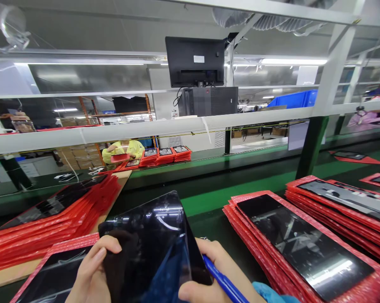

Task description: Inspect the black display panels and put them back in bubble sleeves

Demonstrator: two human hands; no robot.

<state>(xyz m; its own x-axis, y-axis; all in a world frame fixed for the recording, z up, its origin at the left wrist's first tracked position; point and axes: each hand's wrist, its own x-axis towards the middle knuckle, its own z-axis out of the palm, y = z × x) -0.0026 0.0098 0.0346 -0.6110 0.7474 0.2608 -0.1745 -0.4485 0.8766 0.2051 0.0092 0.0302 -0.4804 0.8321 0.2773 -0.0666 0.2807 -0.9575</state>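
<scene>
Bottom centre of the frame: both hands are on a glossy black glass panel, tilted up toward the camera. The left hand is wrapped around its left edge, thumb pressed on the face, and the right hand pinches the lower right edge while also gripping a blue pen — so that hand is doing two jobs at once. That's the bit that worries me: the pen tip sits right against the glass, and one slip could scratch it, or the thumb could leave smears on that shiny face. The panel hangs over another red-sleeved panel at bottom left, so a drop would land glass on glass. Stacks of red sleeves sit lower right and middle left — more across the green belt. Can't see the panel's bottom edge or either wrist, the frame cuts them off, and the reflections hide any marks on the glass.
</scene>
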